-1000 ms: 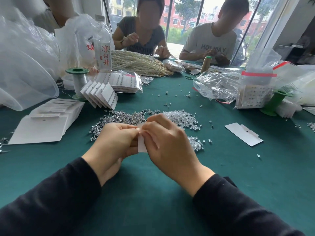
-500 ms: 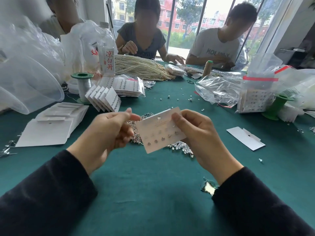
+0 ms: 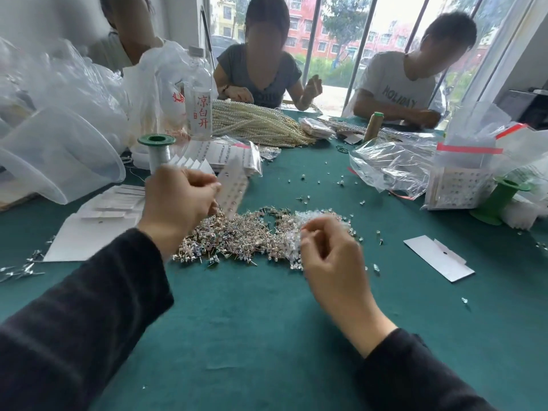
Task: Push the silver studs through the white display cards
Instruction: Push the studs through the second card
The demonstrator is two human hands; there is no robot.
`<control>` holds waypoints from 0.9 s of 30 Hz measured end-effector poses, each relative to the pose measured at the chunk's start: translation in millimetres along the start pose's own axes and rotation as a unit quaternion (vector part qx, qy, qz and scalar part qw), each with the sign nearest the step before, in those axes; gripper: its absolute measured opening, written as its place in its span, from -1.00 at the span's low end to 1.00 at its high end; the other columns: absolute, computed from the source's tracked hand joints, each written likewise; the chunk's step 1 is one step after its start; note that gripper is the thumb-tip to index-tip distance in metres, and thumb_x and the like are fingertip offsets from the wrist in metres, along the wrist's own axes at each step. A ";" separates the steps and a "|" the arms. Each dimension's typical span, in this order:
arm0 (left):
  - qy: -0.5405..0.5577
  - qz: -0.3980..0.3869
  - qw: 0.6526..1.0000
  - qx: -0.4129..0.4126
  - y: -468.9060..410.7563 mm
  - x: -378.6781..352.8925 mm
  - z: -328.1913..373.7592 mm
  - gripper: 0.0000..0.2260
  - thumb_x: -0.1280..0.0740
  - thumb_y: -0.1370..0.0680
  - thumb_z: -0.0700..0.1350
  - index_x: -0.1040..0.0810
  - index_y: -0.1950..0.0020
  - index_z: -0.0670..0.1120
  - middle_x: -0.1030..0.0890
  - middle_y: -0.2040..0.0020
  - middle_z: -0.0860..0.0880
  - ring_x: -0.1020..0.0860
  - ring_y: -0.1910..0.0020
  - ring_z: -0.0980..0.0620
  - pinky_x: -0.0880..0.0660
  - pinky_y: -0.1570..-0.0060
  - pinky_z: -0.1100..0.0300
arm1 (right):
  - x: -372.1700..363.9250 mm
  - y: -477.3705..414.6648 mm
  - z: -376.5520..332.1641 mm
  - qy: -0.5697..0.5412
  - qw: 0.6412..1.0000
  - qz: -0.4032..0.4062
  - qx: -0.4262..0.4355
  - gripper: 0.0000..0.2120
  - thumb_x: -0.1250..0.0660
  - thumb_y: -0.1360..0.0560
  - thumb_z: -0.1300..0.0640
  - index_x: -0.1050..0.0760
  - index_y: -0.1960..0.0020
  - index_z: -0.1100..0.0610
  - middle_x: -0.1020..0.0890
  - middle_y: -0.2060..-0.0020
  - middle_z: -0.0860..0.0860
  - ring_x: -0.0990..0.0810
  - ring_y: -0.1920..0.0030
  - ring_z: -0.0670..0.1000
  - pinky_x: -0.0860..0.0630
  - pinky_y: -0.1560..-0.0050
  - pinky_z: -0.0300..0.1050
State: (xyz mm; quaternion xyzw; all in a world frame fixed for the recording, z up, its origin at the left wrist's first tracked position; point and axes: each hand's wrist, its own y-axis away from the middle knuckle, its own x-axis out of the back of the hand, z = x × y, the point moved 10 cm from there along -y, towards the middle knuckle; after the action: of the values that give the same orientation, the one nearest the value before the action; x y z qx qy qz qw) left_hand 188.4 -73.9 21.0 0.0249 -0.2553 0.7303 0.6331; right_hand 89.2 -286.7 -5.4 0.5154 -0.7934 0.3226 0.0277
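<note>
A white display card (image 3: pixel 232 188) is pinched at its edge by the left hand (image 3: pixel 178 203) and held raised above the silver studs (image 3: pixel 237 232) heaped mid-tabletop (image 3: pixel 267 336), presumably ready for loading, while the right hand (image 3: pixel 332 256) is poised with curled fingers over the heap's right end, though whether anything is held there cannot be told.

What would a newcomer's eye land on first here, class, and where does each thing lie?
The glittering heap of silver studs in the middle of the green table. Above its left end the left hand holds a blurred white card, while the right hand hangs with curled fingers over its right end. Behind lies a thick bundle of pearl strands.
</note>
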 end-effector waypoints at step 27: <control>-0.379 -0.002 0.925 -0.034 -62.9 -21.8 -6.5 -0.94 -0.30 -0.44 -0.29 -0.48 0.20 -0.29 -0.56 0.19 -0.23 -0.52 0.24 -0.18 -0.55 0.19 -0.02 | -49.7 16.0 -15.0 0.102 0.970 -0.196 0.099 -0.92 -0.27 -0.44 0.09 -0.48 0.22 0.04 -0.35 0.53 -0.19 -0.34 0.47 -0.14 -0.38 0.32 -0.20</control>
State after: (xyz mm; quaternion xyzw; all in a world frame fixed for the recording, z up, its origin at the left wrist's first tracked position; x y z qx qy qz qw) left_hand 253.5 -86.9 29.0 0.2785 -0.5008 0.6564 0.4907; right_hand 94.7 -234.7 -19.9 0.6251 -0.6343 0.4387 0.1205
